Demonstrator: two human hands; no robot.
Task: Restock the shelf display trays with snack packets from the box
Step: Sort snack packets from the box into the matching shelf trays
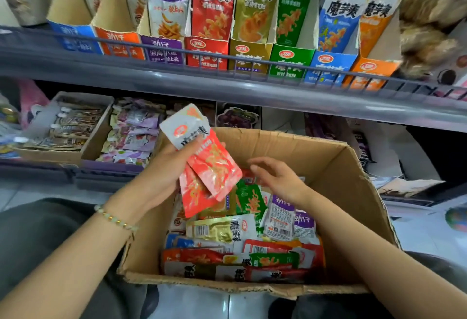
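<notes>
red packets (214, 167) sit pinched in curled left hand (164, 167) fingers above the box (328, 157); right hand (278, 177) fingers loose, empty.

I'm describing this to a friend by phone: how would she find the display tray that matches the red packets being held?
On the upper shelf, upright cardboard trays stand in a row. The red display tray sits between the purple tray and the gold tray. Only its front is plain red, like the red packets in the left hand.
</notes>
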